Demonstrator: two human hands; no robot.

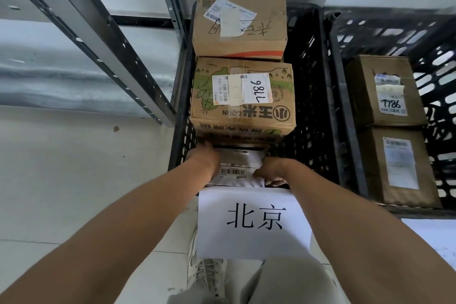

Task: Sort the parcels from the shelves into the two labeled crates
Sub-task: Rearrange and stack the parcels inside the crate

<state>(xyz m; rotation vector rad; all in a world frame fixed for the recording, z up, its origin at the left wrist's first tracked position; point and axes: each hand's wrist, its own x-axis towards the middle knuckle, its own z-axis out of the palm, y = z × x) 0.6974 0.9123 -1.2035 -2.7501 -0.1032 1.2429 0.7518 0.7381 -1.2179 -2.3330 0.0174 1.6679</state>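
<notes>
Both hands' fingers apparently gripping white parcel [238, 168], left hand [204, 158], right hand [272, 170], black crate [315, 106]

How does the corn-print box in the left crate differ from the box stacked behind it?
The corn-print box carries green artwork and printed characters; the rear box is plain brown with handwritten marks. The corn-print box's label sits square, the rear box's is skewed. The rear box shows a red stripe on its side. Both are taped cardboard in the left crate.

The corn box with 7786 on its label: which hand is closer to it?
Left. The left hand reaches up to the corn box's lower edge, gripping the parcel; the right hand grips that parcel nearer the person.
</notes>
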